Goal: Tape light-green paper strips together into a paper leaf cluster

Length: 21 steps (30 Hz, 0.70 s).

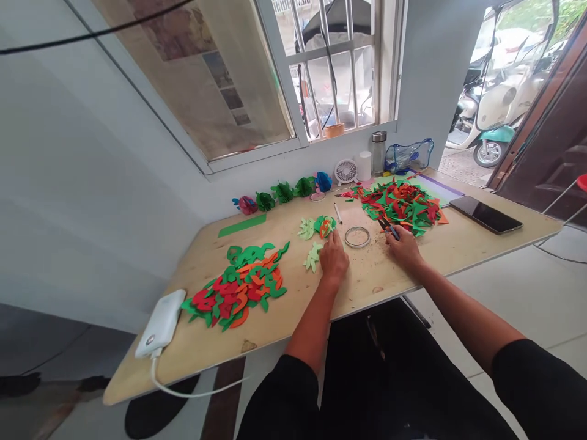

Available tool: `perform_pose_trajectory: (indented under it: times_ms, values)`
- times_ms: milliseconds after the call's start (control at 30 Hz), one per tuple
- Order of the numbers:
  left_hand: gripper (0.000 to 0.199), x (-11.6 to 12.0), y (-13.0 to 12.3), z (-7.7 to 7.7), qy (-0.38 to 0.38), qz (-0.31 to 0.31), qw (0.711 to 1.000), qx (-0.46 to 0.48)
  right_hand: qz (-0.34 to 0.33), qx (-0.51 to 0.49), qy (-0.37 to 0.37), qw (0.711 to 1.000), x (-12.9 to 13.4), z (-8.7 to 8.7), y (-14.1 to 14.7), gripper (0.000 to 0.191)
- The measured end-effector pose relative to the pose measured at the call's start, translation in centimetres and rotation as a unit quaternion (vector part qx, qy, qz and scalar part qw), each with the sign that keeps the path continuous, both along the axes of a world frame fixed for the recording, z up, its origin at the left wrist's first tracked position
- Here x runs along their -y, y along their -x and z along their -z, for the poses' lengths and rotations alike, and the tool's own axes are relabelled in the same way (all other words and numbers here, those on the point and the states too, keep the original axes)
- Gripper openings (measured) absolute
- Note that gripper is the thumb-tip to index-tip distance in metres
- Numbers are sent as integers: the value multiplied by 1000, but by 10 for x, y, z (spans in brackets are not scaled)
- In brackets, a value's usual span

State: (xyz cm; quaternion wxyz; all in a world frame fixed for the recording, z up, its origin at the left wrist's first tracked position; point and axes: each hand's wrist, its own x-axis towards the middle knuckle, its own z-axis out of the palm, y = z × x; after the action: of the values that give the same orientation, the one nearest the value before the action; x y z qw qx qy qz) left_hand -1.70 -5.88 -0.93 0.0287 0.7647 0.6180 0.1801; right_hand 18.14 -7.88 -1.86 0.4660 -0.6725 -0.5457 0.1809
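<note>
My left hand (334, 261) is over the middle of the table, fingers mostly curled and fingertips at an orange paper cutout (324, 228). Beneath that cutout lies a green paper cutout (320, 223). Pale green paper cutouts (312, 256) lie just left of the hand. In my right hand (404, 245) is a pair of small dark scissors (387, 227), held beside the red, green and orange scrap pile (403, 205). A tape roll (357, 237) lies flat between my hands, with a thin white pen (338, 212) behind it.
Left is a heap of cut paper shapes (238, 284), then a white power bank (161, 324) with a cable. Paper flowers (283, 192), a small fan (345, 172), a glass bottle (378, 153) and a clear pouch (409, 156) line the back. A phone (486, 214) lies right.
</note>
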Motion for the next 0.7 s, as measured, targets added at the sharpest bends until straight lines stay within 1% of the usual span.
perform_pose_trajectory:
  times_ms: [67, 133, 233, 300, 367, 433, 533, 567, 633, 667, 700]
  values:
    - [70, -2, 10, -1, -3, -34, 999, 1, 0, -2, 1, 1000, 0, 1, 0, 19]
    - [69, -3, 18, -5, -13, -44, 999, 14, 1, -3, 1, 1000, 0, 2, -1, 19]
    - [65, 1, 21, -10, -44, -34, 996, 66, 2, -7, 1, 1000, 0, 3, -1, 18]
    - [54, 6, 18, -11, -43, -16, 992, 120, 6, -9, 1, 1000, -1, 3, 0, 16]
    - [40, 12, 13, -9, 7, 8, 984, 176, 9, -10, 2, 1000, 0, 4, 0, 15]
    - [34, 16, 10, -7, 83, 45, 977, 192, 10, -11, 2, 1000, 0, 4, 1, 15]
    - [30, 22, 13, -7, 107, 61, 977, 174, 8, -13, 6, 1000, 1, 3, 2, 15]
    - [31, 23, 14, -10, 92, 55, 984, 141, 7, -15, 7, 1000, 1, 3, 2, 14]
    - [33, 24, 15, -16, 24, 29, 996, 77, 6, -17, 10, 1000, 1, 2, 3, 14]
    - [34, 23, 14, -19, -12, 17, 998, 58, 5, -17, 14, 1000, 1, 2, 3, 14]
    - [34, 22, 10, -21, -38, 18, 998, 44, 4, -16, 18, 1000, 1, 2, 3, 14]
